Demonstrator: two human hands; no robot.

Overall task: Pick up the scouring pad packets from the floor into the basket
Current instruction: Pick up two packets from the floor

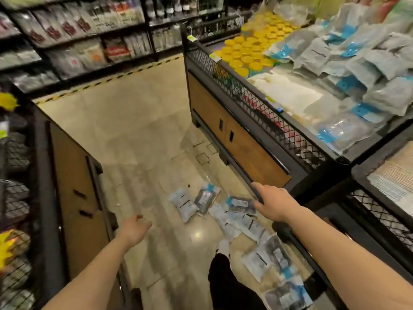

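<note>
Beige floor tiles (138,121) run down a shop aisle beside a mesh-rimmed display basket (257,104), which already holds matching packets (348,70) next to yellow-lidded jars (248,50); the scouring pad packets (237,220) lie scattered on the floor along the foot of that basket, some overlapping, none yet lifted. The left hand (134,229) hangs well away from the basket with its fingers loose and holding nothing; the right hand (272,204) curls round a dark bar (257,193) near the basket's lower corner, and I cannot tell what the bar belongs to. The packets look light, flat and soft, the filling giving under a glossy film that is probably slippery; a pinch on the blue header strip (210,187) or along a sealed edge should hold better than pressing the smooth face; overlapping ones could probably be gathered several at once, though a loose stack may slide apart.
</note>
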